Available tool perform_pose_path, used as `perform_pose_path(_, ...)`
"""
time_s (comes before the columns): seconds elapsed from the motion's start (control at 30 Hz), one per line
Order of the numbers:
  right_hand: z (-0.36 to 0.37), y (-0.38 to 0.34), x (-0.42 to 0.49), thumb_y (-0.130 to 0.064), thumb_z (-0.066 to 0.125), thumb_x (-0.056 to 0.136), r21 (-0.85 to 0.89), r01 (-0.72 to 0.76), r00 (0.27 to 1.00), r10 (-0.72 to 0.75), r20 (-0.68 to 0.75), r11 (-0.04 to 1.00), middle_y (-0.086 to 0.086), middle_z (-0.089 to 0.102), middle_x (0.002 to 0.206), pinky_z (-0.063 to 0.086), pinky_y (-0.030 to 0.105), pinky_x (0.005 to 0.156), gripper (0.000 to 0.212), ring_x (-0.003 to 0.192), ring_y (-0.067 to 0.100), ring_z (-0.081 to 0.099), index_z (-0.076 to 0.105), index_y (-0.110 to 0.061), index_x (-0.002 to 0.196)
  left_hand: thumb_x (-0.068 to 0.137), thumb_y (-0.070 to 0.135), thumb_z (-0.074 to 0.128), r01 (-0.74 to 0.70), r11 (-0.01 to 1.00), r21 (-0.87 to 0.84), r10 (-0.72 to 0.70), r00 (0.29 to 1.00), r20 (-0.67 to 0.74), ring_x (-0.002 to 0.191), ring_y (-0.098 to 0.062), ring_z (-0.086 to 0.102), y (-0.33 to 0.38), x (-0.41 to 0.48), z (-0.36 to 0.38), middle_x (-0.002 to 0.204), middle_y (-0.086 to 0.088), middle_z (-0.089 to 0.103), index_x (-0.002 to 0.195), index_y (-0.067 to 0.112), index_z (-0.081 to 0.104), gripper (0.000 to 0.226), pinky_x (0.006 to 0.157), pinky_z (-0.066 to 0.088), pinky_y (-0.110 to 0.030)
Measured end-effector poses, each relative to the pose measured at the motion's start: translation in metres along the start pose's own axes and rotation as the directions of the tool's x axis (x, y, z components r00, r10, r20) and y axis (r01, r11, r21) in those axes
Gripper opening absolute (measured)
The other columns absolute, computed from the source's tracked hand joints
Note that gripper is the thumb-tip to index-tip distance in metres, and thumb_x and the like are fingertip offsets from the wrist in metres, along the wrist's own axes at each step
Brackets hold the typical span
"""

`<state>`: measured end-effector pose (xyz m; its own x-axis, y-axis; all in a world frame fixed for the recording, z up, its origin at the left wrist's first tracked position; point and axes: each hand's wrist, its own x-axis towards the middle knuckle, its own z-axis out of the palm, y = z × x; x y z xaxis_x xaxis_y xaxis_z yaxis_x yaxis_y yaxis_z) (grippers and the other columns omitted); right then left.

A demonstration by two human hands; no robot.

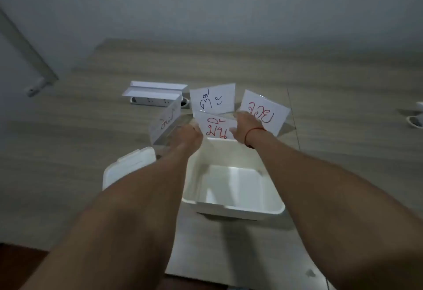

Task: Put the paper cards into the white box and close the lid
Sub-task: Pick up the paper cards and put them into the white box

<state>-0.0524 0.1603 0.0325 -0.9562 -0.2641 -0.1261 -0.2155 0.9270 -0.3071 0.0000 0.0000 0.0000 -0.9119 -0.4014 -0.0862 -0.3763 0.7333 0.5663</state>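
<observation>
White box (231,189) on the bench (68,152) sits empty, lid (128,166) off at its 9 o'clock. Both hands at 12 o'clock: left hand (186,135) and right hand (246,122) closed on fanned paper cards (212,102). None boxed yet.

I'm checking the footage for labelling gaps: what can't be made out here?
Head view only:
- Left hand fingers: blurred, grip on the left card unclear.
- Right hand fingertips: hidden behind cards.
- Lid: mostly covered by the left forearm.
- Left card's writing: blurred, edge-on.
- White box floor: partly behind the near wall.
</observation>
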Motion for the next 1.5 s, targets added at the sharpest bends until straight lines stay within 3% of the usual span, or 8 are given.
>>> perform_pose_path(0.4,0.036,0.008,0.04,-0.011,0.045,0.097,0.117,-0.009,1.0,0.008,0.009,0.993,0.014,0.066,0.12,0.049,0.034,0.088,0.027,0.109,0.032,0.063,0.06,-0.012,0.119,0.101,0.032,0.027,0.246,0.968,0.042,-0.247,0.969,0.014,0.085,-0.026,0.052,0.001,0.006,0.03,0.098,-0.016,0.059,0.11,-0.002,0.062,0.049,0.071,0.039,-0.031)
perform_pose_path(0.67,-0.003,0.001,0.022,-0.006,0.043,0.097,0.193,0.032,0.986,0.001,-0.167,0.981,0.018,0.067,0.112,0.051,0.037,0.082,0.02,0.104,0.034,0.063,0.058,-0.004,0.111,0.1,0.032,0.027,0.235,0.972,0.019,-0.235,0.965,0.119,0.096,-0.033,0.061,-0.009,-0.008,0.013,0.11,-0.022,0.065,0.103,0.0,0.062,0.048,0.079,0.046,-0.036)
perform_pose_path(0.83,-0.047,0.004,-0.018,-0.015,0.036,0.1,0.155,0.075,0.957,-0.027,-0.289,0.985,0.012,0.065,0.115,0.041,0.039,0.091,0.027,0.112,0.033,0.054,0.06,-0.014,0.113,0.09,0.007,0.04,0.199,0.979,0.036,-0.202,0.958,0.205,0.079,-0.025,0.053,-0.008,-0.034,-0.004,0.095,-0.016,0.059,0.106,-0.004,0.06,0.028,0.059,0.04,-0.03)
perform_pose_path(1.03,-0.072,0.009,-0.067,-0.021,0.036,0.1,0.18,0.065,0.943,-0.002,-0.331,0.982,0.01,0.064,0.121,0.039,0.038,0.097,0.032,0.116,0.031,0.053,0.061,-0.016,0.118,0.091,0.004,0.05,0.133,0.99,0.045,-0.14,0.965,0.221,0.093,-0.028,0.064,-0.015,-0.06,-0.003,0.109,-0.017,0.065,0.113,-0.004,0.06,0.025,0.071,0.049,-0.029)
perform_pose_path(1.17,-0.058,0.021,-0.093,-0.02,0.038,0.098,0.221,0.022,0.977,0.026,-0.209,0.975,0.009,0.066,0.119,0.043,0.039,0.1,0.028,0.115,0.029,0.056,0.063,-0.015,0.111,0.089,0.002,0.048,0.153,0.985,-0.084,-0.132,0.968,0.214,0.108,-0.036,0.061,-0.018,-0.067,-0.006,0.119,-0.02,0.062,0.122,-0.002,0.056,0.035,0.092,0.053,-0.043)
perform_pose_path(1.33,-0.02,0.035,-0.115,-0.017,0.043,0.096,0.289,-0.067,0.995,0.045,0.084,0.955,0.009,0.062,0.123,0.044,0.034,0.098,0.026,0.115,0.028,0.056,0.065,-0.012,0.109,0.091,0.003,0.041,0.194,0.971,-0.143,-0.162,0.964,0.209,0.121,-0.04,0.054,-0.024,-0.067,-0.004,0.132,-0.024,0.055,0.131,-0.004,0.05,0.041,0.098,0.046,-0.04)
perform_pose_path(1.4,-0.005,0.034,-0.124,-0.019,0.046,0.096,0.203,-0.073,0.964,0.017,0.265,0.976,0.003,0.06,0.124,0.044,0.029,0.097,0.028,0.116,0.024,0.056,0.066,-0.013,0.114,0.093,0.004,0.04,0.19,0.969,-0.156,-0.158,0.968,0.196,0.121,-0.039,0.053,-0.025,-0.067,-0.001,0.132,-0.023,0.054,0.132,-0.004,0.049,0.04,0.096,0.046,-0.039)
perform_pose_path(1.5,0.008,0.028,-0.134,-0.025,0.052,0.094,0.08,-0.105,0.837,0.045,0.545,0.991,-0.008,0.059,0.106,0.047,0.021,0.072,0.029,0.106,0.018,0.06,0.068,-0.019,0.117,0.097,0.008,0.037,0.17,0.974,-0.152,-0.142,0.974,0.175,0.117,-0.04,0.055,-0.028,-0.064,0.005,0.128,-0.025,0.056,0.128,-0.007,0.051,0.037,0.081,0.043,-0.034)
